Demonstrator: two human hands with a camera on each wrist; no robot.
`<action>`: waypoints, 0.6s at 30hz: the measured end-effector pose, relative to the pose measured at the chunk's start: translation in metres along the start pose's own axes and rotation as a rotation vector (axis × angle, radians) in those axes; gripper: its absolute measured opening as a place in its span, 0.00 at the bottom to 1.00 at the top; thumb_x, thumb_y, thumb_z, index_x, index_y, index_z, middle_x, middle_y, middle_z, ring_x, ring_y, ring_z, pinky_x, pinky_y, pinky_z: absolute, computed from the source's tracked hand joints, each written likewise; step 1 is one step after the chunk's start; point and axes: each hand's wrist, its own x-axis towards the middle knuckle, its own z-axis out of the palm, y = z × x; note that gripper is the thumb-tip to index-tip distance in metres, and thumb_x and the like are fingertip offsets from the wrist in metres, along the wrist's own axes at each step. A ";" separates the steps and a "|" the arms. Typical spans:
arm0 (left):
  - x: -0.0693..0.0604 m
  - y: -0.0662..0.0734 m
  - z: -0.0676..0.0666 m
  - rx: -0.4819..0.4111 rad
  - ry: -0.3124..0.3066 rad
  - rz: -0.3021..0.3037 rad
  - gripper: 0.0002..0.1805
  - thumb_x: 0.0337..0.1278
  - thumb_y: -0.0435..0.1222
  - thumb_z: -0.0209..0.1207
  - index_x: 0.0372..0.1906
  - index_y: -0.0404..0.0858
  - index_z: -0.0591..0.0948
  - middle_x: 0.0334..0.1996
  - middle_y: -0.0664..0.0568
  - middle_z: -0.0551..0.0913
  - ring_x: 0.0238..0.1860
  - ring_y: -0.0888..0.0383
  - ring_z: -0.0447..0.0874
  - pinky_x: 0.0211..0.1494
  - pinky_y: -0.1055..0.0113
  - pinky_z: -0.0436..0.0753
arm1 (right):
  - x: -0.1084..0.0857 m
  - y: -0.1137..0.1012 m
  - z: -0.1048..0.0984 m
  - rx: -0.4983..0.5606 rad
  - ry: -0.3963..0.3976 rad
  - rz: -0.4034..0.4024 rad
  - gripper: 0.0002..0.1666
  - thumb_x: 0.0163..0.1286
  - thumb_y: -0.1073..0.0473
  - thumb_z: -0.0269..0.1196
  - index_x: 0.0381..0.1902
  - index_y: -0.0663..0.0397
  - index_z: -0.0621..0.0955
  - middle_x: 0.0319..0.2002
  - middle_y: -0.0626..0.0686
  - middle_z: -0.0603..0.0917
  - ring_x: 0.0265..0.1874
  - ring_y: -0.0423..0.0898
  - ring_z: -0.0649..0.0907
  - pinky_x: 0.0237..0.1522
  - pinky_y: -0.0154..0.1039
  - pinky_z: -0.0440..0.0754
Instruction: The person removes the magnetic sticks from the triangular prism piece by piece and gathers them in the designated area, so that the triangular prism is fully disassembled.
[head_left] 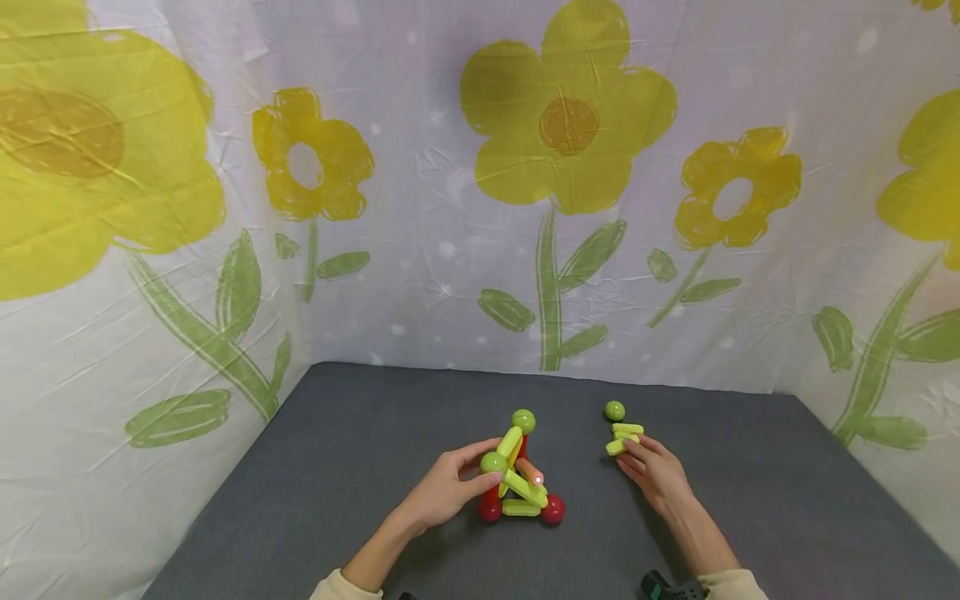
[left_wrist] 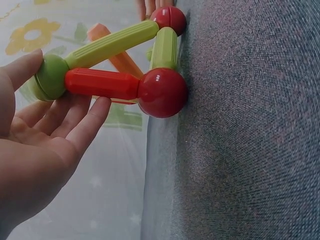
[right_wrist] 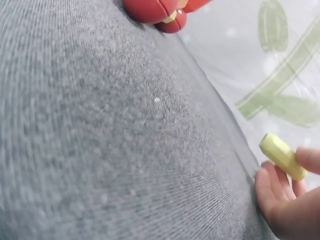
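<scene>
The right hand pinches a lime-green rod; the left hand grips a green corner ball of the ball-and-rod frame standing on the table. Another rod and a loose green ball lie nearer the table's far edge.

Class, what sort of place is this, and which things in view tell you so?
Probably a curtained-off tabletop play or filming area: a yellow-flowered sheet hangs behind and at both sides of a dark grey work surface, where the left hand grips a ball-and-rod toy frame.
</scene>
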 end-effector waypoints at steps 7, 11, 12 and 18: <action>0.001 -0.002 0.000 0.000 -0.007 0.009 0.30 0.65 0.43 0.58 0.68 0.36 0.67 0.61 0.42 0.71 0.58 0.46 0.73 0.54 0.59 0.77 | 0.004 0.002 -0.007 0.037 0.139 0.008 0.40 0.66 0.69 0.61 0.68 0.74 0.54 0.32 0.48 0.79 0.30 0.38 0.84 0.44 0.35 0.80; 0.000 -0.002 -0.001 -0.007 -0.012 0.012 0.30 0.65 0.42 0.58 0.68 0.36 0.67 0.62 0.41 0.71 0.58 0.46 0.73 0.54 0.60 0.77 | 0.009 0.003 -0.010 0.042 0.219 -0.001 0.32 0.63 0.70 0.63 0.62 0.72 0.62 0.28 0.46 0.79 0.27 0.37 0.84 0.41 0.34 0.81; 0.001 -0.003 -0.001 -0.013 -0.013 0.010 0.30 0.65 0.42 0.58 0.68 0.36 0.67 0.62 0.41 0.70 0.58 0.46 0.73 0.54 0.60 0.77 | 0.010 0.003 -0.010 0.043 0.238 -0.004 0.30 0.63 0.71 0.63 0.60 0.71 0.64 0.27 0.46 0.79 0.27 0.37 0.84 0.40 0.34 0.81; 0.001 -0.004 -0.001 -0.019 -0.016 0.011 0.31 0.65 0.43 0.58 0.68 0.36 0.67 0.63 0.41 0.70 0.59 0.46 0.73 0.54 0.59 0.77 | 0.012 0.003 -0.009 0.019 0.322 -0.014 0.27 0.61 0.74 0.63 0.57 0.73 0.68 0.24 0.47 0.79 0.24 0.39 0.84 0.37 0.35 0.82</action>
